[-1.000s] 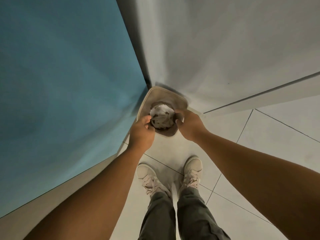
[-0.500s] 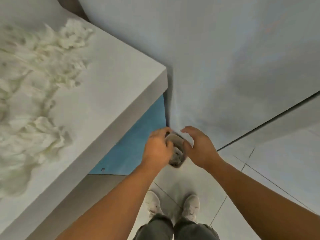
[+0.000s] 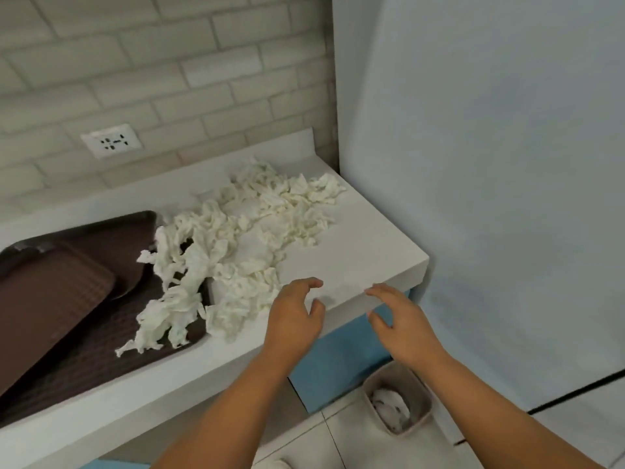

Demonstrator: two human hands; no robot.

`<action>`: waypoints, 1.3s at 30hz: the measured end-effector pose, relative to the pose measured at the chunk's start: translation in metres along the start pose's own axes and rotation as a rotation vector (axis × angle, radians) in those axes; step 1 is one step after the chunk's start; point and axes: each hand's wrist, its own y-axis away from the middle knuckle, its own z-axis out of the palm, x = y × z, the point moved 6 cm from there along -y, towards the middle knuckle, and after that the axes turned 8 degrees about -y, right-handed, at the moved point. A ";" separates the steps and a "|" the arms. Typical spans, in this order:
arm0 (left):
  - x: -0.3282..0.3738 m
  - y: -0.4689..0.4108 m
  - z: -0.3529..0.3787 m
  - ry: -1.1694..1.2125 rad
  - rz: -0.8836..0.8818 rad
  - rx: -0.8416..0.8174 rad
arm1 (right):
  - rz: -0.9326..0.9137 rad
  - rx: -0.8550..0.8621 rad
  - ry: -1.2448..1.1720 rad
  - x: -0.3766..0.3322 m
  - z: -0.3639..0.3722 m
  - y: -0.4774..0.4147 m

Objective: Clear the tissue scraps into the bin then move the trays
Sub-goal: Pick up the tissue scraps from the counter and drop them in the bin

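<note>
White tissue scraps (image 3: 243,252) lie in a long heap across the white counter (image 3: 355,258) and spill onto a dark brown tray (image 3: 101,353) at the left. A lighter brown tray (image 3: 44,299) rests tilted on top of the dark one. My left hand (image 3: 294,316) hovers at the counter's front edge, fingers apart and empty, just right of the nearest scraps. My right hand (image 3: 399,319) is off the counter's corner, also empty with fingers spread. A small beige bin (image 3: 419,394) stands on the floor below, with crumpled tissue inside.
A white panel (image 3: 490,198) rises directly right of the counter. A brick-tile wall with a power socket (image 3: 113,140) backs it. Blue cabinet fronts (image 3: 338,363) sit under the counter, and the floor is pale tile.
Both hands have left the bin on the floor and risen to the counter's edge, empty. My view has swung up from the floor to the countertop.
</note>
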 end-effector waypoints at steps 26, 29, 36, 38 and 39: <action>-0.232 -0.099 -0.175 -0.280 -0.165 0.102 | -0.034 -0.182 0.485 -0.088 0.224 -0.206; -0.234 -0.114 -0.171 -0.279 -0.210 0.070 | -0.053 -0.023 0.385 -0.106 0.209 -0.215; -0.242 -0.141 -0.157 -0.318 -0.305 -0.065 | -0.092 0.164 0.019 -0.148 0.172 -0.232; -0.243 -0.149 -0.154 -0.314 -0.308 -0.102 | -0.065 0.174 -0.023 -0.152 0.165 -0.236; -0.243 -0.153 -0.154 -0.298 -0.306 -0.097 | -0.046 0.177 -0.039 -0.152 0.162 -0.238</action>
